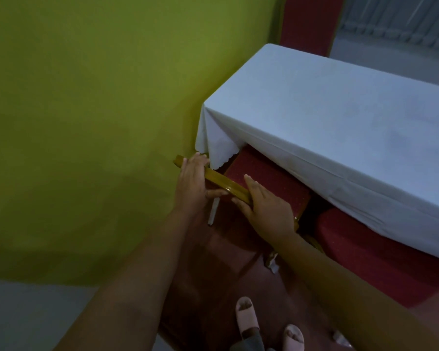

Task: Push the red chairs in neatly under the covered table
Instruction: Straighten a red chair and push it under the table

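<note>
A red padded chair [261, 176] with a gold frame stands at the left end of the table, its seat partly under the white tablecloth [327, 117]. My left hand [192, 184] grips the left part of the gold top rail of the chair's back. My right hand [266, 209] grips the same rail further right. A second red chair [370, 252] sits to the right, its seat tucked partly beneath the cloth's hanging edge. A third red chair back [309, 24] rises beyond the table's far end.
A yellow-green wall [99, 110] runs close along the left of the chair and table end. A white table leg [213, 211] shows below the rail. The floor is reddish-brown tile, and my feet in pale slippers [249, 317] stand at the bottom.
</note>
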The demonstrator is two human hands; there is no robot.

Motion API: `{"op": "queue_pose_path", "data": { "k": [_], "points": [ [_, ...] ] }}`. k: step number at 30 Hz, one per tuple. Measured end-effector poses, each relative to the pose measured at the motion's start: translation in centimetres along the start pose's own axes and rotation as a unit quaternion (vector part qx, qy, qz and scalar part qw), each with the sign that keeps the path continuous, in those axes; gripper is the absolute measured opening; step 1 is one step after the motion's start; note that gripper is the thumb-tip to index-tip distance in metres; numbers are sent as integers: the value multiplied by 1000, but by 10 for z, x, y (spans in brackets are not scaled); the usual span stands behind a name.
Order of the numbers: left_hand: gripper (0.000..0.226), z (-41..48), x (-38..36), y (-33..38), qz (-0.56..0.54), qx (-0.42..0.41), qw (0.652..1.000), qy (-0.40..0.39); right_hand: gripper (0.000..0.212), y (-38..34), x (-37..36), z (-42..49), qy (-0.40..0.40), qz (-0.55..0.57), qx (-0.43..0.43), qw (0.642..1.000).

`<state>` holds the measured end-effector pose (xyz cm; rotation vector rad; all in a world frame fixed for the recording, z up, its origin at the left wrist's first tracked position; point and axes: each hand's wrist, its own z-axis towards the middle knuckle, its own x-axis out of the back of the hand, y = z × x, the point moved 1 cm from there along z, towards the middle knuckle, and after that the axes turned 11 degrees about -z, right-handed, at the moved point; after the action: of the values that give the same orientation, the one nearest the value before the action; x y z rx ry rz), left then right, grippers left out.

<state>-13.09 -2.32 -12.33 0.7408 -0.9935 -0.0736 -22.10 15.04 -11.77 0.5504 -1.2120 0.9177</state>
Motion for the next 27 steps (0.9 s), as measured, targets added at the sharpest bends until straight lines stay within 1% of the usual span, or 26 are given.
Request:
{"op": "queue_pose_path", "data": {
  "k": [6,13,16,21,27],
  "points": [
    [103,8,-9,6,-5,-16,1000,15,66,11,-1,7,-3,-13,-7,1000],
    [102,11,-9,-1,3,-36,999,7,67,7,-6,5,6,-22,-29,999],
    [102,14,-6,-4,-7,-38,999,2,67,4,-7,9,-19,-13,-29,999],
    [102,15,-2,-8,-3,-33,999,-11,66,1,-3,12,-27,-9,-21,999],
    [102,8,-5,-9,3,-17,1000,-9,75,3,-8,8,-60,-12,-18,998]
  ]
}}
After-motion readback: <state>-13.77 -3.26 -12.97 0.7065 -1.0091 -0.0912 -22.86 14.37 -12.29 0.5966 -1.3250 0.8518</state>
